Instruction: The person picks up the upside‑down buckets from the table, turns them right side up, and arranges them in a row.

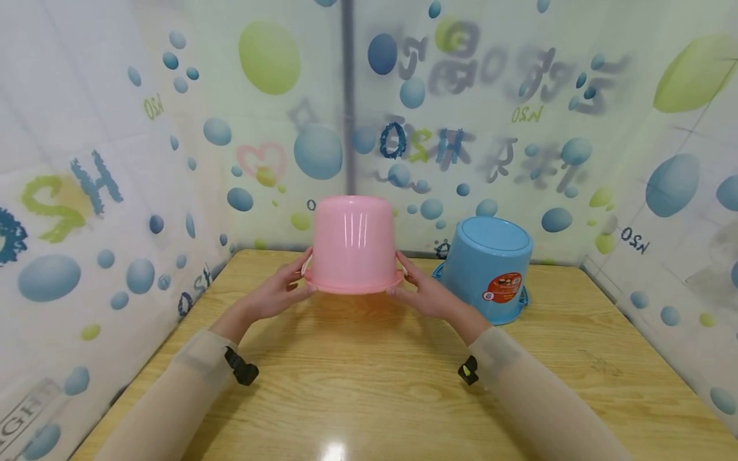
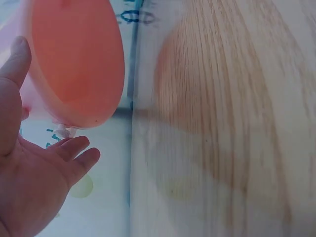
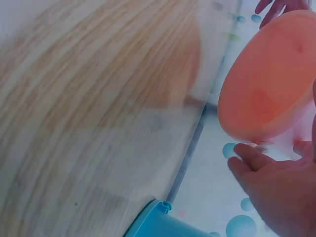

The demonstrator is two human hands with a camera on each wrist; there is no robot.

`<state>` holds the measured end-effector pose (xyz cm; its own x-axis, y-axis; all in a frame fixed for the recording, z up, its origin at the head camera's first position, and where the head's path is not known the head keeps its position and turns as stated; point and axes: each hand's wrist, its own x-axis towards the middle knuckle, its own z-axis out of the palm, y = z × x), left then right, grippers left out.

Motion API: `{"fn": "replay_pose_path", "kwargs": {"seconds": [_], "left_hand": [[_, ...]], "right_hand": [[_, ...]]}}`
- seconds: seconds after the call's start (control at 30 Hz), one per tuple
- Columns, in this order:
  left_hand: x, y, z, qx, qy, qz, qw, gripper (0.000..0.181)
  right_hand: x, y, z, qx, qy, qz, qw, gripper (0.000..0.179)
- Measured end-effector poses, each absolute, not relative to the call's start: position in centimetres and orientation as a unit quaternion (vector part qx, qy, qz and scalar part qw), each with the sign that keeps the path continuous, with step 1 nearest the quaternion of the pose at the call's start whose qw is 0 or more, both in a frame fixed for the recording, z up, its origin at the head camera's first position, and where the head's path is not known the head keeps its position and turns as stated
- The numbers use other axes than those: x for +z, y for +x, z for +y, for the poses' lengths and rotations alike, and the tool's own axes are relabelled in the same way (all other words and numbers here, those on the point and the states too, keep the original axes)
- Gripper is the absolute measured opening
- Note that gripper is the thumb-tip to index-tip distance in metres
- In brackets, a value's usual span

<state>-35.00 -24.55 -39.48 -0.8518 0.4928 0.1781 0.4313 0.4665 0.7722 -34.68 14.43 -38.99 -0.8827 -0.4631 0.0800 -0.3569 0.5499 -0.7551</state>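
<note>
A pink bucket is held upside down in the air, its mouth facing the wooden table. At its left side my left hand grips the rim, thumb toward me and the other fingers behind. My right hand grips the opposite side of the rim in the same way. Both wrist views look up into the bucket's hollow inside, and a white handle end shows beside the left fingers. To the right of my right hand, a light blue bucket stands upside down with a red oval label.
The wood-grain table carries the blue bucket at its back right. Pale curtains printed with blue and green bubbles enclose the back and both sides. Black straps sit on both wrists.
</note>
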Motion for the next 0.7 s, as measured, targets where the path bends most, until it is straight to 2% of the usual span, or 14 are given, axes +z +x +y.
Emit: {"fn": "replay_pose_path", "kwargs": {"seconds": [0.37, 0.7], "left_hand": [[-39.3, -34.9, -23.7, 0.501, 0.314, 0.806, -0.004, 0.079], [-38.7, -33.9, -22.9, 0.519, 0.279, 0.807, -0.045, 0.071]], "right_hand": [[-38.6, -34.2, 14.1, -0.483, -0.279, 0.83, 0.014, 0.085], [-38.1, -34.1, 13.7, -0.512, -0.265, 0.817, -0.003, 0.078]]}}
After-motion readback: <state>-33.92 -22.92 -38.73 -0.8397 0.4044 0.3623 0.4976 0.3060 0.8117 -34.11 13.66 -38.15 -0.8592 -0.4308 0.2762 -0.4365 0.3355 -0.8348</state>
